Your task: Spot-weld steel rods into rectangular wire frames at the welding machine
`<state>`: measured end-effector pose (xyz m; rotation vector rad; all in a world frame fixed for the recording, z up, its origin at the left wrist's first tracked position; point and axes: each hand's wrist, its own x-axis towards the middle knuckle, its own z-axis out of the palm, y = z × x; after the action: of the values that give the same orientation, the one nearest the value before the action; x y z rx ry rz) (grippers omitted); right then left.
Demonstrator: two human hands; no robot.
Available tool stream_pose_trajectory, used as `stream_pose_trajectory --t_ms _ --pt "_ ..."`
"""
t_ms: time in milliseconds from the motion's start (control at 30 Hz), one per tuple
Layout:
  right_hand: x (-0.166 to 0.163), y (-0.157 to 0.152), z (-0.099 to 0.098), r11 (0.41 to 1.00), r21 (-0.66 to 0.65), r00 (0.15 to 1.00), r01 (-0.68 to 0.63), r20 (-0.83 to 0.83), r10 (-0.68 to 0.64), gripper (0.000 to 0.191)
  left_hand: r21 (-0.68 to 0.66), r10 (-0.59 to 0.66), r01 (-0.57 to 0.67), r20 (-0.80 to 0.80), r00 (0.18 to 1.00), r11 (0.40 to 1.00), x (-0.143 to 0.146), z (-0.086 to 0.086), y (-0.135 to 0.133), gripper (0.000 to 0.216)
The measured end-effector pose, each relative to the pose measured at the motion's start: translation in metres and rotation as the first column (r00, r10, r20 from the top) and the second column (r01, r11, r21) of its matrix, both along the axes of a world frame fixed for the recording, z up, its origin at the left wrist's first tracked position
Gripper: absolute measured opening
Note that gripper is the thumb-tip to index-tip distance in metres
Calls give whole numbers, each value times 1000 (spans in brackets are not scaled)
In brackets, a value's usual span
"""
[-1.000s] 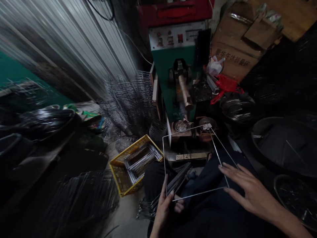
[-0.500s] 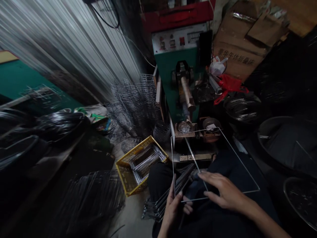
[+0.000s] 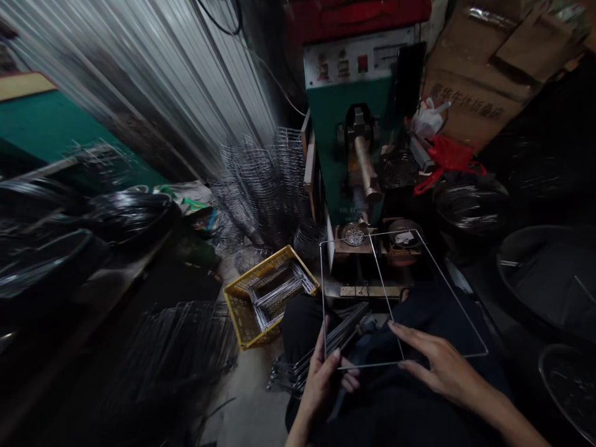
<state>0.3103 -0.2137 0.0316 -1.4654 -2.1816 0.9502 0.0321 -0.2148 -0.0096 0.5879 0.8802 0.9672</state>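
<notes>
So both hands are busy here. The left hand (image 3: 323,375) is gripping a rectangular wire frame (image 3: 322,279) by its near left corner, and the right hand (image 3: 431,360) has its thumb and fingertips on a straight metal rod (image 3: 382,279) that runs across the frame from far side to near side, roughly mid-width. The whole thing is held up over the lap, with the far side of the frame in front of a green machine (image 3: 326,115). Low on that machine there's a round dish (image 3: 343,238) of small shiny bits, plus a dark dish (image 3: 416,242) with pale scraps. A bundle of metal frames (image 3: 344,326) sits by the left leg, and just past the knee there's a yellow plastic crate (image 3: 235,318) with bent wires (image 3: 279,295) reaching toward its right corner. Stacked wire baskets (image 3: 261,180) stand beyond the crate's far edge.
</notes>
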Motion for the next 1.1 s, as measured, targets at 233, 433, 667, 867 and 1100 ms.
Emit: stream_pose_trajectory --t_ms 233,433,667,867,1100 --pt "-1 -9 2 998 60 999 -33 35 30 64 26 10 -10 23 1000 1000 -2 5 -7 89" --pt "0 -9 6 993 107 999 -38 32 35 66 47 24 -25 21 1000 999 -1 10 -9 89" --pt "1 -7 14 994 110 999 -24 32 21 66 36 -18 17 28 999 999 2 20 -6 90" --pt "3 -3 16 992 122 998 -29 60 22 65 47 18 -19 20 1000 999 7 22 -2 85" --pt "4 0 16 990 140 998 -31 55 23 62 60 8 -10 28 1000 998 8 25 1 88"
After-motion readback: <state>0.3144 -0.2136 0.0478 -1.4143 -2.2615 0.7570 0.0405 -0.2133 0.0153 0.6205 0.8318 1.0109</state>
